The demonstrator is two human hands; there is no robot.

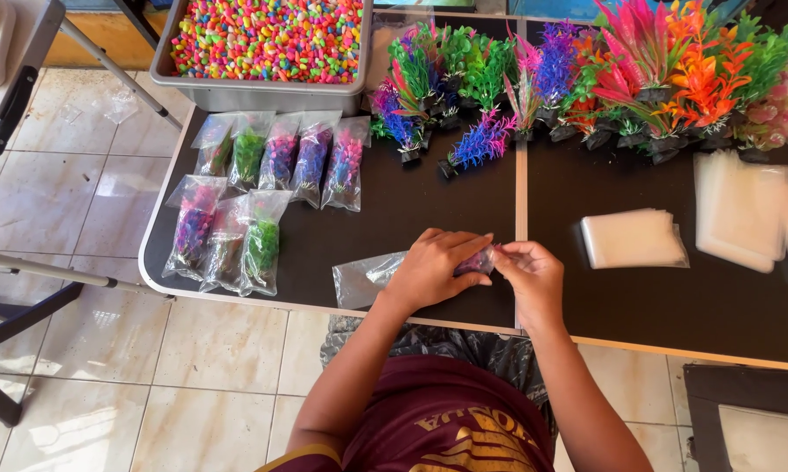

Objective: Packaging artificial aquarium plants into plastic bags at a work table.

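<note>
The clear plastic bag (368,278) lies flat on the black surface (411,197) near its front edge, directly before the person. Its right end is covered by the left hand (431,267), whose grip is pressed down over the bag mouth. The right hand (527,273) meets it there, fingers pinching a small purplish item (479,260), apparently a plastic plant, at the bag opening. How far the item is inside the bag cannot be told; the hands cover that point.

Progress, judged from the layout:
- Done: eight filled bags. A row of five (280,157) lies behind the hands to the left, and a group of three (228,232) lies nearer the left edge of the surface
- In hand: one bag, item at or in its mouth
- Left: a large cluster of loose plastic plants (586,79) in green, purple, pink and orange stands along the far edge of the surface, unbagged

Supplies: a stack of empty clear bags (632,238) lies just right of the right hand; larger stacks (742,210) lie further right, partly cut off by the frame edge. A grey tub of coloured pebbles (267,42) sits at the far left corner, its top cut off. Whether the filled bags are sealed is hard to make out
</note>
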